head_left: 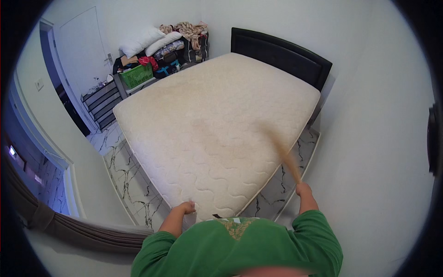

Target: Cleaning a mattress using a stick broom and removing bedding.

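Fingers of your right hand (303,189) are clenching around the thin end of a long tan brush or stick (282,151), which is blurring from fast motion, so I cannot tell its exact kind. It is stretching from the near right corner of the bare cream quilted mattress (207,124) up over its surface, probably because you are sweeping or beating the top. Your left hand (187,206) is resting on the near edge of the mattress with curled fingers, touching the fabric; whether it is grasping I cannot tell, but it seems to be steadying you. Beyond the far left corner of the mattress, white pillows (147,40) and a green plastic crate (136,75) are lying in a pile, kept off the bed. A black headboard (281,54) is standing at the far side.
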